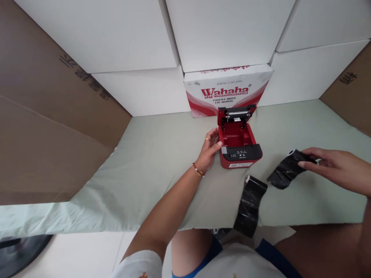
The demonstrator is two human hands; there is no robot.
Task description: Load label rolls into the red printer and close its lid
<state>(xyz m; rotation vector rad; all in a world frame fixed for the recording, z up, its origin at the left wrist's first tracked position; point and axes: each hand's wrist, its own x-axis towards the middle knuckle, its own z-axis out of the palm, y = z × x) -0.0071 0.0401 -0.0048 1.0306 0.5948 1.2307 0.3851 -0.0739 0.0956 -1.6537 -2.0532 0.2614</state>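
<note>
A small red and black thermal printer (240, 154) stands on the cloth-covered table with its lid raised. Its red inner bay shows, with no roll visible in it. My left hand (209, 150) holds the printer's left side, thumb at the front corner and fingers along the wall. To the right, my right hand (327, 164) pinches the upper end of a roll of black shiny film (286, 170) with a white core, its loose tail hanging towards the table. A second black film roll (249, 204) lies between the printer and me, its tail draping over the table's front edge.
Behind the printer stands a white and red Wahaha water carton (226, 92), backed by stacked white boxes (228, 34). Brown cardboard panels (52, 116) flank the table (150, 166), which has a pale green cloth. A dark round base (23, 255) sits on the floor at lower left.
</note>
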